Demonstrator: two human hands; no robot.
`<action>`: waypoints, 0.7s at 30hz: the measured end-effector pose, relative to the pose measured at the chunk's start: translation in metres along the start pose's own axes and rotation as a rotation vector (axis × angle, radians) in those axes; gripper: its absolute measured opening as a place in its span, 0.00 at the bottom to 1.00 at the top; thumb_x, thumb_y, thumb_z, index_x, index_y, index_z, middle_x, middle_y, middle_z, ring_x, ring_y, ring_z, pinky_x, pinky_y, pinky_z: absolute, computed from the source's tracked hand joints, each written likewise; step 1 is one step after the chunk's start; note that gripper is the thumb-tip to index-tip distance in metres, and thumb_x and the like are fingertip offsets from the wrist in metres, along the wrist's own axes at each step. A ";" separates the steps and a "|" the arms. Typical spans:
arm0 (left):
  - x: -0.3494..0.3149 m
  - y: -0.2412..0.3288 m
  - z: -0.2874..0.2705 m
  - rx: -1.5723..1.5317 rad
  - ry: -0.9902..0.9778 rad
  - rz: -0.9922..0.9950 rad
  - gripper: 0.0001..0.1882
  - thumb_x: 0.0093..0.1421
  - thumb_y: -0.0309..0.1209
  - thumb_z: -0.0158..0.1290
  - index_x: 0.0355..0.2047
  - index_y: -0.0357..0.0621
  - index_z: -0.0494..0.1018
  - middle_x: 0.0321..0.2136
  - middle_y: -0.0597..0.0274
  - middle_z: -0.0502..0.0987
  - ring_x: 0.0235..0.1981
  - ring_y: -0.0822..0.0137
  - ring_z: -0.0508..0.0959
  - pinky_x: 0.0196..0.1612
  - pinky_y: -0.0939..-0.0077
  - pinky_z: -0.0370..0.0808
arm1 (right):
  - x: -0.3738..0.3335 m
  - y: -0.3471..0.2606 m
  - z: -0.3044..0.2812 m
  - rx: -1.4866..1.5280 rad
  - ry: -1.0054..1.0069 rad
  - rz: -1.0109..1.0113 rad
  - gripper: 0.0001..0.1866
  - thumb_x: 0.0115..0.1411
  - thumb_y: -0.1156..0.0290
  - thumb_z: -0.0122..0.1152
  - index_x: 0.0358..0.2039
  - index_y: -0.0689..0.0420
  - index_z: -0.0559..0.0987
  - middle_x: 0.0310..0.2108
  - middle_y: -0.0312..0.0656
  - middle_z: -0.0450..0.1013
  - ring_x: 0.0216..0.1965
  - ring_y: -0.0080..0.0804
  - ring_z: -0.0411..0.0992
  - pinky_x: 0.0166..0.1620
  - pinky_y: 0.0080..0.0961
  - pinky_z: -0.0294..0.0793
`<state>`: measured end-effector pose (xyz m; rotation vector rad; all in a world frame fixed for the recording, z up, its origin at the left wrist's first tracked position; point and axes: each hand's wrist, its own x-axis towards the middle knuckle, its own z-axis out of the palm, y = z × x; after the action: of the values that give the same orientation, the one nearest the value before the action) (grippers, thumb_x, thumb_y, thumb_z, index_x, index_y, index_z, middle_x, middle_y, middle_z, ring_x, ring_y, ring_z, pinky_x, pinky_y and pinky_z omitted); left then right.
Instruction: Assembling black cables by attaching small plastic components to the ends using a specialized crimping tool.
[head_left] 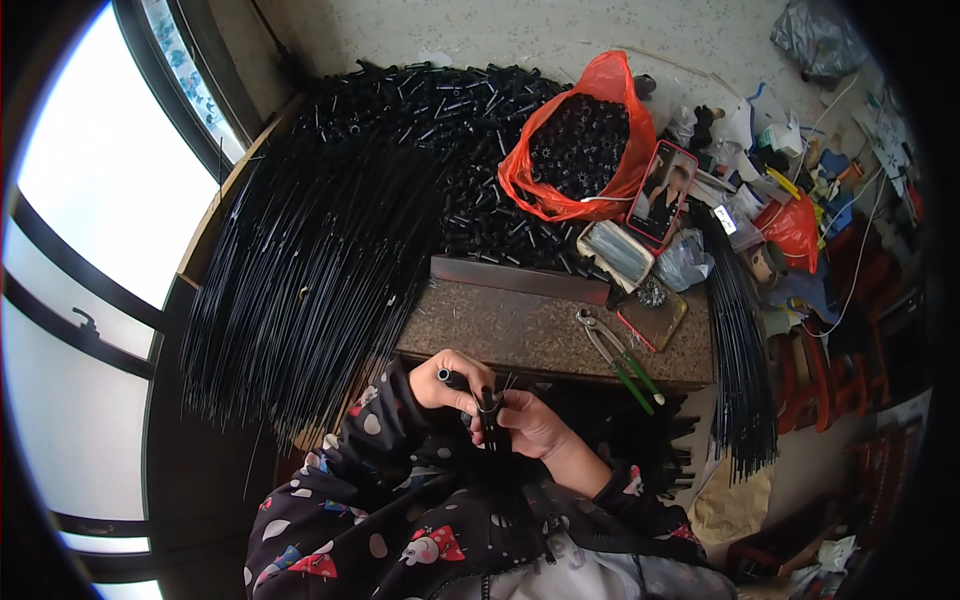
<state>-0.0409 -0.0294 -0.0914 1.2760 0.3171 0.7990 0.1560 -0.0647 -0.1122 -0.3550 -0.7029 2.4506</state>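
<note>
Both bare hands are at work just to the left of and a little below the green-handled pincers (641,373), which lie on the speckled worktop (500,325) with their handles reaching past its front edge. The left hand (448,382) is closed round a short black tube (455,380), its open end facing away from the pincers, while its thumb and fingers also bear on a slim black piece (489,402). The right hand (536,424), nearer the pincers, pinches that same piece between thumb and fingers; thin dark strands show beside it, though much of the piece is hidden by the fingers. Up and left of the pincers runs a long dark bar (520,278), with a broad heap of black tubes (430,95) beyond it and a thick spread of thin black rods (300,270) farther left. Above the pincers stand a tray of fine pins (617,250), a red-cased phone (662,196) and, farther off, an open red bag (606,74) filled with small black parts. Well to the right of the pincers hangs another bundle of black rods (742,375).
</note>
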 end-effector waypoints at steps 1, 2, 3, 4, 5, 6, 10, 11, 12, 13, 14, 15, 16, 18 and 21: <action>-0.001 0.002 0.001 -0.057 -0.106 -0.021 0.08 0.47 0.23 0.60 0.28 0.35 0.75 0.28 0.57 0.75 0.30 0.65 0.74 0.36 0.75 0.69 | -0.003 0.003 0.002 0.001 -0.004 0.002 0.11 0.54 0.69 0.59 0.35 0.61 0.74 0.31 0.44 0.73 0.31 0.33 0.73 0.37 0.29 0.74; 0.001 0.005 0.001 -0.047 -0.108 -0.015 0.08 0.47 0.23 0.60 0.28 0.35 0.75 0.28 0.57 0.75 0.30 0.65 0.74 0.36 0.75 0.69 | -0.004 0.004 0.004 -0.009 0.057 -0.065 0.10 0.54 0.69 0.58 0.34 0.61 0.74 0.30 0.44 0.73 0.31 0.32 0.73 0.36 0.28 0.73; 0.002 0.010 0.002 0.173 -0.021 -0.037 0.10 0.48 0.25 0.59 0.31 0.35 0.75 0.30 0.56 0.75 0.33 0.64 0.74 0.38 0.74 0.70 | -0.005 0.005 0.005 -0.018 0.117 -0.133 0.09 0.54 0.69 0.58 0.34 0.60 0.74 0.30 0.43 0.73 0.30 0.31 0.72 0.36 0.27 0.73; 0.003 0.016 0.004 0.392 0.070 -0.057 0.12 0.49 0.27 0.59 0.34 0.36 0.75 0.33 0.55 0.75 0.36 0.63 0.75 0.40 0.73 0.70 | -0.005 0.007 0.003 -0.008 0.196 -0.187 0.09 0.55 0.69 0.58 0.34 0.60 0.73 0.29 0.42 0.73 0.29 0.29 0.72 0.36 0.25 0.73; 0.006 0.024 0.004 0.490 0.160 -0.107 0.23 0.55 0.41 0.53 0.45 0.36 0.70 0.44 0.53 0.71 0.46 0.61 0.71 0.48 0.68 0.66 | -0.006 0.009 0.002 -0.017 0.187 -0.189 0.09 0.55 0.69 0.58 0.34 0.60 0.73 0.29 0.42 0.73 0.29 0.29 0.72 0.36 0.25 0.73; 0.012 0.032 0.008 0.356 0.249 -0.019 0.28 0.56 0.47 0.49 0.48 0.36 0.67 0.47 0.53 0.68 0.50 0.62 0.68 0.51 0.67 0.63 | -0.005 0.011 0.003 -0.048 0.258 -0.248 0.09 0.55 0.69 0.57 0.34 0.60 0.72 0.29 0.41 0.73 0.29 0.28 0.72 0.36 0.23 0.73; 0.041 0.037 0.031 0.538 0.158 -0.033 0.36 0.59 0.56 0.36 0.54 0.36 0.60 0.55 0.51 0.61 0.55 0.61 0.61 0.57 0.66 0.55 | 0.000 0.015 0.016 -0.086 0.417 -0.387 0.07 0.55 0.71 0.57 0.32 0.58 0.71 0.29 0.38 0.73 0.28 0.24 0.71 0.34 0.20 0.72; 0.044 0.030 0.031 0.521 0.069 -0.146 0.35 0.59 0.55 0.38 0.54 0.36 0.60 0.54 0.51 0.61 0.55 0.60 0.61 0.57 0.66 0.56 | 0.000 0.015 0.017 -0.066 0.468 -0.447 0.06 0.55 0.72 0.57 0.31 0.58 0.71 0.28 0.38 0.72 0.28 0.24 0.71 0.34 0.20 0.72; 0.042 0.028 0.031 0.322 0.094 -0.187 0.33 0.60 0.52 0.40 0.54 0.35 0.61 0.51 0.51 0.64 0.53 0.63 0.63 0.55 0.69 0.58 | -0.002 0.016 0.017 -0.066 0.472 -0.440 0.06 0.55 0.72 0.57 0.31 0.58 0.71 0.28 0.38 0.72 0.28 0.24 0.71 0.34 0.20 0.72; 0.040 0.027 0.030 0.121 0.117 -0.226 0.31 0.60 0.49 0.43 0.53 0.35 0.62 0.47 0.52 0.68 0.51 0.66 0.64 0.54 0.72 0.60 | -0.005 0.016 0.016 -0.087 0.456 -0.433 0.06 0.55 0.72 0.56 0.32 0.58 0.71 0.29 0.38 0.72 0.29 0.25 0.71 0.35 0.21 0.71; 0.040 0.028 0.029 -0.085 0.138 -0.117 0.29 0.59 0.45 0.47 0.53 0.34 0.61 0.50 0.53 0.66 0.50 0.65 0.67 0.53 0.71 0.62 | -0.008 0.016 0.014 -0.106 0.443 -0.431 0.06 0.55 0.71 0.55 0.32 0.58 0.72 0.29 0.38 0.72 0.30 0.25 0.71 0.37 0.22 0.71; 0.039 0.032 0.028 0.087 0.157 -0.124 0.27 0.57 0.40 0.50 0.51 0.34 0.62 0.46 0.55 0.69 0.46 0.68 0.69 0.50 0.73 0.64 | -0.008 0.016 0.012 -0.116 0.435 -0.428 0.05 0.56 0.71 0.55 0.32 0.57 0.71 0.29 0.39 0.72 0.29 0.25 0.71 0.36 0.22 0.71; 0.038 0.038 0.029 0.260 0.174 -0.130 0.25 0.56 0.35 0.53 0.50 0.33 0.63 0.41 0.57 0.72 0.42 0.71 0.72 0.47 0.76 0.67 | -0.009 0.015 0.013 -0.111 0.444 -0.427 0.05 0.56 0.71 0.55 0.32 0.57 0.71 0.29 0.39 0.72 0.29 0.25 0.71 0.36 0.22 0.71; 0.038 0.046 0.031 0.367 0.264 -0.277 0.21 0.52 0.26 0.57 0.46 0.32 0.66 0.33 0.62 0.75 0.36 0.74 0.74 0.42 0.81 0.70 | -0.008 0.010 0.018 -0.064 0.455 -0.411 0.05 0.56 0.72 0.56 0.29 0.57 0.70 0.27 0.39 0.72 0.27 0.24 0.71 0.32 0.21 0.73; 0.033 0.046 0.030 0.098 0.293 -0.108 0.17 0.53 0.24 0.55 0.42 0.32 0.67 0.32 0.62 0.75 0.35 0.75 0.74 0.41 0.81 0.71 | -0.009 0.008 0.021 -0.076 0.404 -0.376 0.05 0.56 0.71 0.56 0.29 0.57 0.70 0.28 0.39 0.72 0.26 0.23 0.71 0.30 0.21 0.73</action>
<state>-0.0154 -0.0246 -0.0326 1.2208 0.6622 0.8868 0.1514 -0.0837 -0.0982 -0.6600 -0.6203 1.9236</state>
